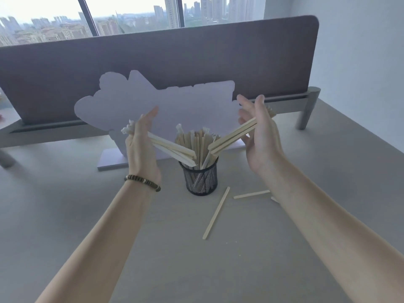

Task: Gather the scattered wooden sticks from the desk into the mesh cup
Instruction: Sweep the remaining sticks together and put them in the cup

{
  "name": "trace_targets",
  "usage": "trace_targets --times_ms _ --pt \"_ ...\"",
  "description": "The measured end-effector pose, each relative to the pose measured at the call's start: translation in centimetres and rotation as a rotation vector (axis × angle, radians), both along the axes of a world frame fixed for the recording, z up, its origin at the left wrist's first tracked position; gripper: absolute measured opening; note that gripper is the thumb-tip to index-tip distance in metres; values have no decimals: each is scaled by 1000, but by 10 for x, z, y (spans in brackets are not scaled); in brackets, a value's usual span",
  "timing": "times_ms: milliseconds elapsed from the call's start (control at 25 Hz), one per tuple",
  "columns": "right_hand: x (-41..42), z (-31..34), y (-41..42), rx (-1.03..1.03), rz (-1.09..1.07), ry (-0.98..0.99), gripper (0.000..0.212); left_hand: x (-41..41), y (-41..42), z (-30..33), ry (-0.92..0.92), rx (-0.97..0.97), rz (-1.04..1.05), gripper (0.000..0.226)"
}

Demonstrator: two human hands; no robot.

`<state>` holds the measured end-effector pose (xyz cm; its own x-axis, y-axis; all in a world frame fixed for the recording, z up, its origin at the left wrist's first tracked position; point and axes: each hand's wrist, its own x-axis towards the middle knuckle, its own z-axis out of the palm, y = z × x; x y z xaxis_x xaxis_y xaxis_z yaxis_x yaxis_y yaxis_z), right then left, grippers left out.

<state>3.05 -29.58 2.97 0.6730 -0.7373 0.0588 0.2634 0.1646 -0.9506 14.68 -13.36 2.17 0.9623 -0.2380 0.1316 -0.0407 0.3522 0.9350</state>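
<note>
A black mesh cup (pixel 201 179) stands on the desk, holding several upright wooden sticks (pixel 195 139). My left hand (pixel 142 147) grips a bundle of sticks (pixel 172 150) that slants down to the cup's left rim. My right hand (pixel 260 136) grips another bundle (pixel 232 138), angled down toward the cup's right rim. Both hands hover above and to either side of the cup. On the desk, a long loose stick (pixel 216 213) lies in front of the cup, a shorter stick (pixel 251 194) lies to the right, and a third stick (pixel 274 199) shows only its tip beside my right forearm.
A pale blanked-out standing board (pixel 166 101) on a flat base is right behind the cup. A grey divider panel (pixel 153 62) runs along the desk's back edge, with a window beyond. A beaded bracelet (pixel 142 181) circles my left wrist.
</note>
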Motion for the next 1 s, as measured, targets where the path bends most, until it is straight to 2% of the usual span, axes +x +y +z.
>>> trace_targets --times_ms 160,280,320,360,440,520,720,840,880,1000 --pt "17 5 -7 -86 79 115 46 10 -10 -6 -71 195 -110 29" --pt "28 0 -8 -134 146 196 43 13 -19 -14 -106 312 -203 16" --pt "30 -3 -7 -142 171 223 43 13 -20 -16 -113 339 -230 19" --pt "31 -5 -4 -151 195 247 44 14 -20 -19 -105 353 -260 31" --pt "34 -8 -1 -169 231 271 44 19 -19 -22 -63 315 -310 62" --pt "38 -10 0 -182 238 279 45 25 -18 -21 -7 232 -351 75" --pt "44 -23 6 -240 264 314 39 27 -15 -13 39 142 -389 80" --pt "43 -32 6 -226 294 286 31 29 -15 -13 76 116 -422 76" --pt "42 -33 5 -210 307 280 36 29 -15 -14 85 115 -423 72" --pt "43 -31 0 -99 324 229 68 28 -17 -18 72 139 -398 63"
